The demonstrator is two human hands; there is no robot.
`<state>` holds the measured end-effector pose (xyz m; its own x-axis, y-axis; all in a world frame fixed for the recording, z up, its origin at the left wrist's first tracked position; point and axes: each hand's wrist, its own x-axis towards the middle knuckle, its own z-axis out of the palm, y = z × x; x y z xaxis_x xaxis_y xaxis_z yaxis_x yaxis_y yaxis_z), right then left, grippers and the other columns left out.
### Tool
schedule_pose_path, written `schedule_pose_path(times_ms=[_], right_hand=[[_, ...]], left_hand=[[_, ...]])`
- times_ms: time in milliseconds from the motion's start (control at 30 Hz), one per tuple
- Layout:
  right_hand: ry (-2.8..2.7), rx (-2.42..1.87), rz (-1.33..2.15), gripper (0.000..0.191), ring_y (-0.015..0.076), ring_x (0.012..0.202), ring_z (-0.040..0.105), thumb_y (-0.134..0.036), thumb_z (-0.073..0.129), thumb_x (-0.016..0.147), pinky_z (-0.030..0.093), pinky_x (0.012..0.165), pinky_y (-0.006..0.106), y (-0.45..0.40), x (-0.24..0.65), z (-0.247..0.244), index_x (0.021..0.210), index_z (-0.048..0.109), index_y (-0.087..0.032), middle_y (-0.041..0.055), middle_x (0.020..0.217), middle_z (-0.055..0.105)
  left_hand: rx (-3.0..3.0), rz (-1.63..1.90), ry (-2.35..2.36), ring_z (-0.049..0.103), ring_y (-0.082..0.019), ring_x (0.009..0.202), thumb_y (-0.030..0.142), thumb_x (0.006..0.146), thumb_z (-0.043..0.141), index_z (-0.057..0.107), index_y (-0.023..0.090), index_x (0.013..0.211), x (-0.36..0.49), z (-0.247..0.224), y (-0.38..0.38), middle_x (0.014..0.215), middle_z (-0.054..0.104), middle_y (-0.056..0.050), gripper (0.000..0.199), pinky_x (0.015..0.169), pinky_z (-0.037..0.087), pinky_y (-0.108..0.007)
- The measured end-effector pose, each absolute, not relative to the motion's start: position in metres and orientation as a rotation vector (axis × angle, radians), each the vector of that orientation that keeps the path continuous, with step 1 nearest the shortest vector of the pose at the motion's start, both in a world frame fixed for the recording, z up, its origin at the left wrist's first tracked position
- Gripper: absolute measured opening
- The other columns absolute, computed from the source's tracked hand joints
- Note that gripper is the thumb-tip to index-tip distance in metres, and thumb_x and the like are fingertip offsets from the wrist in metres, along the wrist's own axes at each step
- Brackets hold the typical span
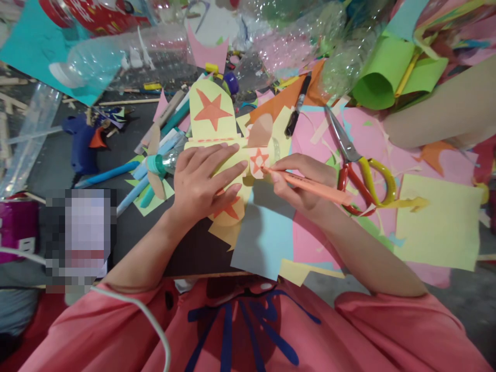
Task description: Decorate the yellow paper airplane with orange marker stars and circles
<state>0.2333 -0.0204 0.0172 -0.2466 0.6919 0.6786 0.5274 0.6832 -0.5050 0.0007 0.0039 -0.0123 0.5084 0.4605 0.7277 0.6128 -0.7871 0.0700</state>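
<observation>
A plastic bottle (pixel 169 162) with a green cap (pixel 155 165) is wrapped in yellow paper and has paper wings. One yellow wing (pixel 212 133) bears an orange star; the lower wing (pixel 229 207) carries another, partly covered. My left hand (pixel 199 178) lies over the wrapped bottle with its fingers stretched out, hiding much of it. In my right hand (pixel 304 178) is an orange marker (pixel 310 185), pinched between thumb and fingers. Its tip touches or nearly touches a small paper tail piece (pixel 257 169) with a star outlined in orange.
Scissors (pixel 351 155) with red and yellow handles lie right, on pink paper (pixel 306 222). A black marker (pixel 297 106) is behind my right hand. Left are a blue glue gun (pixel 79 144), several blue markers (pixel 110 173) and a phone (pixel 87 227). Clear bottles (pixel 120 57) crowd the back; another person's arm (pixel 442 111) reaches in.
</observation>
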Motion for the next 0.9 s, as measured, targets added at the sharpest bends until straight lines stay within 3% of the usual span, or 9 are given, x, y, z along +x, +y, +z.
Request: schedule_pose_path(times_ms=[333, 900], right_hand=[[-1.969, -0.908, 0.151, 0.017, 0.0139, 0.065, 0.075, -0.010, 0.065, 0.093, 0.061, 0.059, 0.026, -0.0193, 0.2320, 0.0127, 0.089, 0.064, -0.027, -0.0019, 0.077, 0.079], [-1.900, -0.952, 0.169, 0.020, 0.0143, 0.064, 0.073, -0.008, 0.065, 0.091, 0.059, 0.058, 0.027, -0.0199, 0.2318, 0.0131, 0.087, 0.065, -0.028, -0.0040, 0.074, 0.075]], left_hand=[[-2.713, -1.093, -1.082, 0.070, -0.023, 0.122, 0.054, 0.106, 0.046, 0.064, 0.045, 0.133, -0.0058, -0.0156, 0.0014, 0.136, 0.074, 0.002, 0.034, 0.103, 0.050, -0.042], [-2.747, -1.125, -1.060, 0.070, -0.025, 0.121, 0.054, 0.107, 0.048, 0.067, 0.038, 0.129, -0.0064, -0.0157, 0.0030, 0.136, 0.075, 0.000, 0.034, 0.101, 0.050, -0.045]])
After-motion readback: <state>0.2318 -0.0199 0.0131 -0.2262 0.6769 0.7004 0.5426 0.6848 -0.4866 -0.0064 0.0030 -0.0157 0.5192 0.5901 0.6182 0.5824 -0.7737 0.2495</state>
